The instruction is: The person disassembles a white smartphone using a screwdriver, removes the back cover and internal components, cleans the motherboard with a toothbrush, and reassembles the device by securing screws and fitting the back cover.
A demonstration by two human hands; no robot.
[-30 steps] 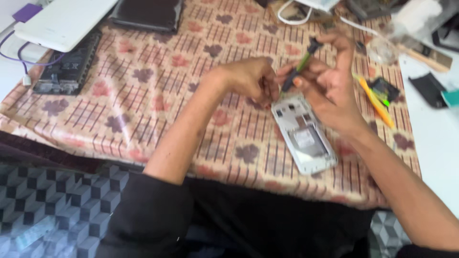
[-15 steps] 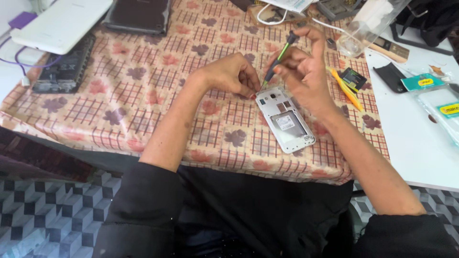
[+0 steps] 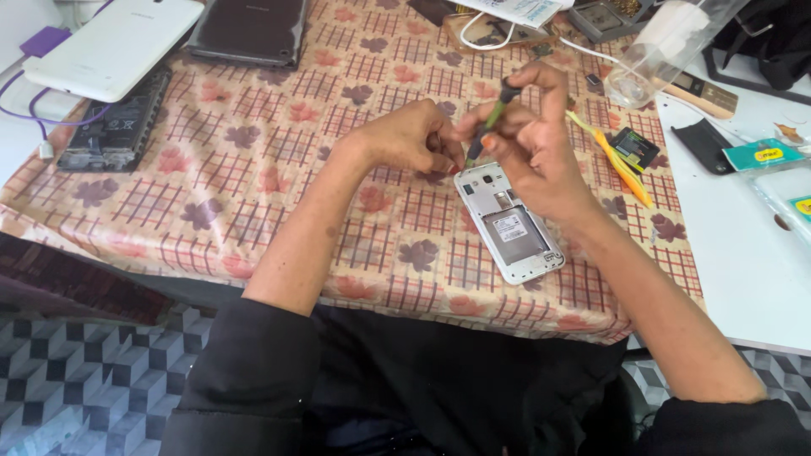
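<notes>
Right hand (image 3: 541, 152): fingers closing around a green-and-black screwdriver (image 3: 490, 121), thumb and forefinger pinching the shaft, forefinger curling over the black cap at the top.
Screwdriver: leaning, cap up and away from the person, tip pointing down at the top edge of the phone (image 3: 508, 221).
Left hand (image 3: 405, 135): fingers curling inward into a loose fist, knuckles up; fingertips (image 3: 441, 150) pressing down just beside the phone's top corner. Cannot tell whether they are pinching anything small.
Arms: both forearms reaching forward from black sleeves (image 3: 253, 371) and converging over the phone; right wrist passing over the phone's right side.
Phone: white, back cover off, lying flat and slanted on the tabletop (image 3: 253, 169), near its front edge; inner frame and grey battery bay showing.
Tabletop: covered with a checked cloth with a flower print.
Nearby, right: yellow-orange pry tool (image 3: 621, 165) lying just beside the right wrist; small dark battery (image 3: 635, 149) touching or nearly touching it.
Far left: white tablet (image 3: 114, 46) with a purple cable (image 3: 19, 89); dark battery pack (image 3: 118, 127) below it; dark tablet (image 3: 249, 29) at the top edge.
Far right: clear plastic piece (image 3: 667, 46), well apart from the hands.
</notes>
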